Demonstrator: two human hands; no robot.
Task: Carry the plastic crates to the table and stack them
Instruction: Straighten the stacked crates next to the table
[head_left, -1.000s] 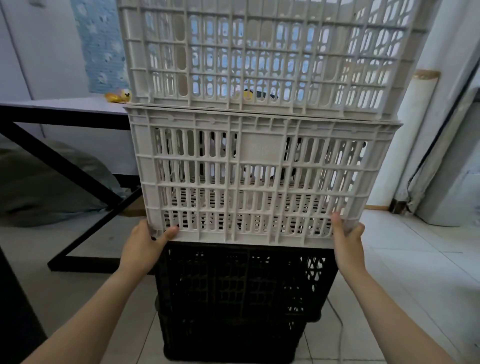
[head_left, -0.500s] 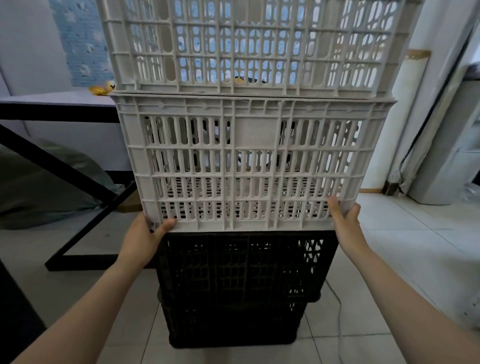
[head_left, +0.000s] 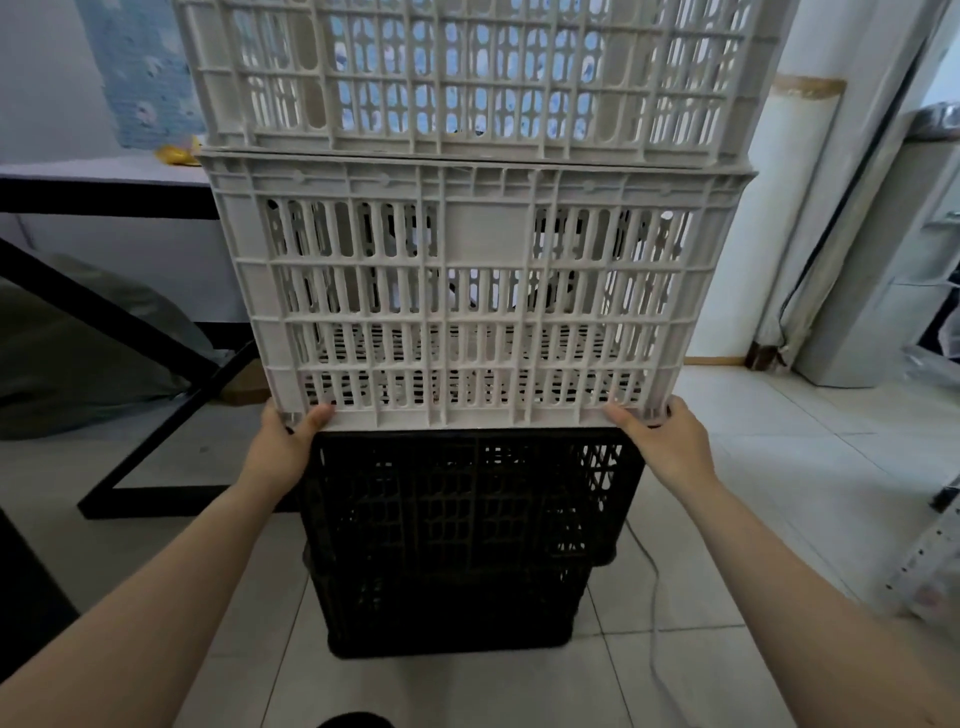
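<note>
A stack of plastic crates stands on the tiled floor in front of me. A black crate (head_left: 467, 540) is at the bottom, a white slatted crate (head_left: 483, 291) sits on it, and a second white crate (head_left: 478, 78) rests on top, cut off by the frame. My left hand (head_left: 283, 447) grips the lower left corner of the middle white crate, thumb on its front. My right hand (head_left: 662, 444) holds its lower right corner the same way. The table (head_left: 104, 179), white-topped with a black frame, stands at the left behind the stack.
A yellow object (head_left: 179, 153) lies on the table. A dark grey beanbag (head_left: 78, 358) lies under the table. A thin cable (head_left: 652, 597) runs across the floor right of the black crate. A white column (head_left: 779, 208) and a grey cabinet (head_left: 893, 270) stand at the right.
The view has drawn closer to the stack and shifted slightly right. Both hands keep their hold on the bottom corners of the middle white crate; my right thumb now lies flatter along its lower edge.
</note>
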